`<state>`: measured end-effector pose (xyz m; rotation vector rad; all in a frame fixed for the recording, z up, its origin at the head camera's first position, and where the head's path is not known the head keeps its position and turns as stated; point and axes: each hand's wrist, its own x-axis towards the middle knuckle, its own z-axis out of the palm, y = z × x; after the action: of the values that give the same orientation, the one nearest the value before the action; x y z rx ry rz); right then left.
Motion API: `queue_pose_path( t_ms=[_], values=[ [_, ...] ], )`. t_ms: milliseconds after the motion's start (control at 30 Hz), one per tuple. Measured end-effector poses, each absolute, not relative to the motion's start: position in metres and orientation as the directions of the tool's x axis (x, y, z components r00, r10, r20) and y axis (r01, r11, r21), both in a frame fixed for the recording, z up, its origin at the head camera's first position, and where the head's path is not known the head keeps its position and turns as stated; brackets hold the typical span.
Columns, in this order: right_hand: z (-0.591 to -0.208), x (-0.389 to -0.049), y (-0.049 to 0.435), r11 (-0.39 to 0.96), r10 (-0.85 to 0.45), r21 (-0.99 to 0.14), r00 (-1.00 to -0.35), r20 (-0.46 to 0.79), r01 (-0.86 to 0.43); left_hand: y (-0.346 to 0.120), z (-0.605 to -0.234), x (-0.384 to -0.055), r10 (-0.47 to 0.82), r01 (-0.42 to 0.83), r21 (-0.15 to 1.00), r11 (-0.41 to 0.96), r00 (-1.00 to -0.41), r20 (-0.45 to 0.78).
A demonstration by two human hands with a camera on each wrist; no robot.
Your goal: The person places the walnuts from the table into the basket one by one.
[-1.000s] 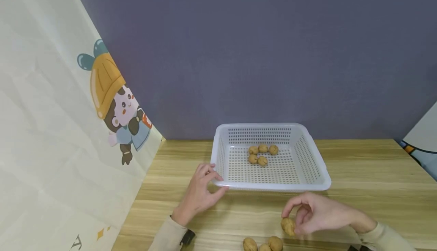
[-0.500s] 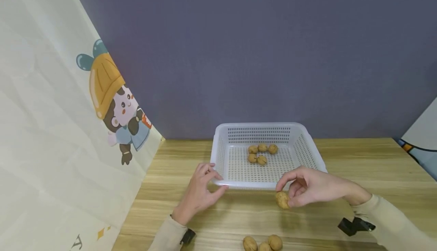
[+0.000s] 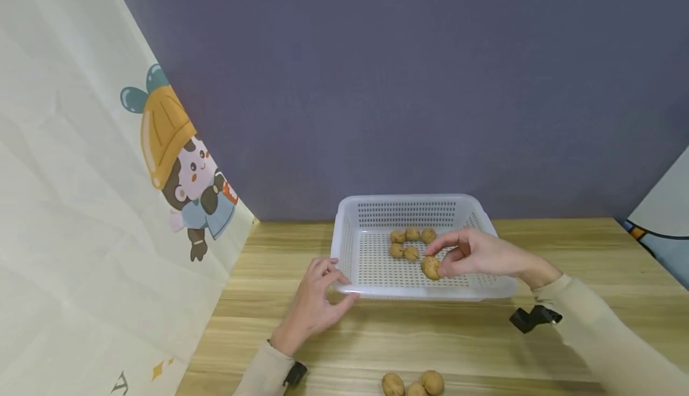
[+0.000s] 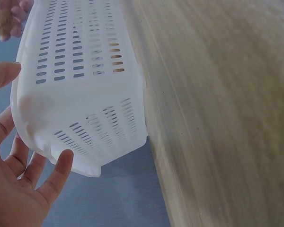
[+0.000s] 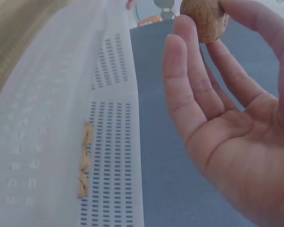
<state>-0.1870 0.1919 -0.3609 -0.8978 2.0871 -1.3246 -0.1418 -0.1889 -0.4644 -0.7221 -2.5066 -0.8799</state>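
Note:
A walnut point(image 3: 430, 268) is pinched between the thumb and fingers of my right hand point(image 3: 476, 255), over the inside of a white plastic basket point(image 3: 425, 293). The right wrist view shows the same walnut point(image 5: 204, 21) held at the fingertips, above the rim. Several walnuts point(image 3: 411, 254) lie grouped on the basket's floor, toward the back. My left hand point(image 3: 312, 309) holds the basket's near left corner, thumb at the front rim and index finger over the edge; in the left wrist view its other fingers point(image 4: 61, 172) spread along the corner.
Three walnuts point(image 3: 393, 384) sit close together at the bottom edge of the head view, on a wooden table point(image 3: 323, 354). A dark blue-grey panel point(image 3: 409, 85) stands behind the basket, and a pale sheet with a cartoon figure point(image 3: 188, 174) rises on the left.
My right hand has carried the walnut up from the near tabletop, over the front rim and into the space above the basket. My left hand stays at the corner.

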Motion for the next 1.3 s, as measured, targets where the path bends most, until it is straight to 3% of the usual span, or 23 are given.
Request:
queue_pose_path(
  t_ms=[500, 1300],
  values=[
    [-0.363, -0.234, 0.179, 0.368, -0.546, -0.915, -0.835, -0.067, -0.167, -0.189, -0.465, -0.145, 0.345, 0.593, 0.452, 0.667, -0.783, 0.517],
    [-0.398, -0.277, 0.186, 0.383, -0.463, -0.918, -0.881, -0.096, -0.102, -0.189, -0.464, -0.142, 0.339, 0.576, 0.465, 0.672, -0.798, 0.499]
  ],
)
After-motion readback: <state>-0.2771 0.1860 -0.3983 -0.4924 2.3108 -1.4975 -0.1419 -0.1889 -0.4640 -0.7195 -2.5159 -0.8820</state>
